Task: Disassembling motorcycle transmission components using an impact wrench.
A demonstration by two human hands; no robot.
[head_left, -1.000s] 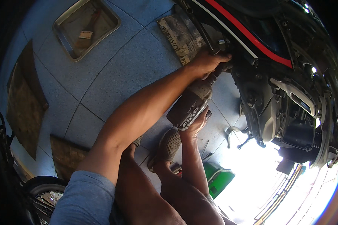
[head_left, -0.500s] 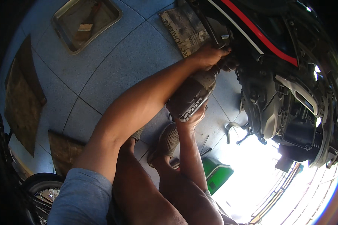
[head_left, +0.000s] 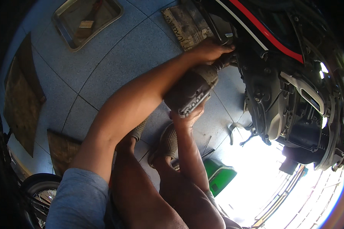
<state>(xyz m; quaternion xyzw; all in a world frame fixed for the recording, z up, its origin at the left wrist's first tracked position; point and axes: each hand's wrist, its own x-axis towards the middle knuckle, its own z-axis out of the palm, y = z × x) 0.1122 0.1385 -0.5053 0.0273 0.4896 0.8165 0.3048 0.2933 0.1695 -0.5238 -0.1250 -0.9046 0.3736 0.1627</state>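
Note:
A dark, grimy power driver with a bulky body (head_left: 191, 89) points up and to the right at the motorcycle (head_left: 267, 99), its nose near a part under the black fairing with red and white stripes. My right hand (head_left: 189, 114) is wrapped round the driver below its body, partly hidden by it. My left hand (head_left: 214, 51) is closed beside the nose, against the motorcycle's parts, at the lower end of a dark bar (head_left: 210, 24); what exactly its fingers hold is hidden.
A metal tray (head_left: 65, 28) with a brush lies upper left on the tiled floor. Dark boards (head_left: 23, 95) lie at left, printed cardboard (head_left: 179, 26) under the fairing. A bicycle wheel (head_left: 40, 187) is lower left. A green plastic object (head_left: 219, 175) and loose metal parts (head_left: 237, 129) lie right of my feet.
The driver and both my hands have moved up a little, the driver's body now closer against my left forearm. The whole view has shifted slightly.

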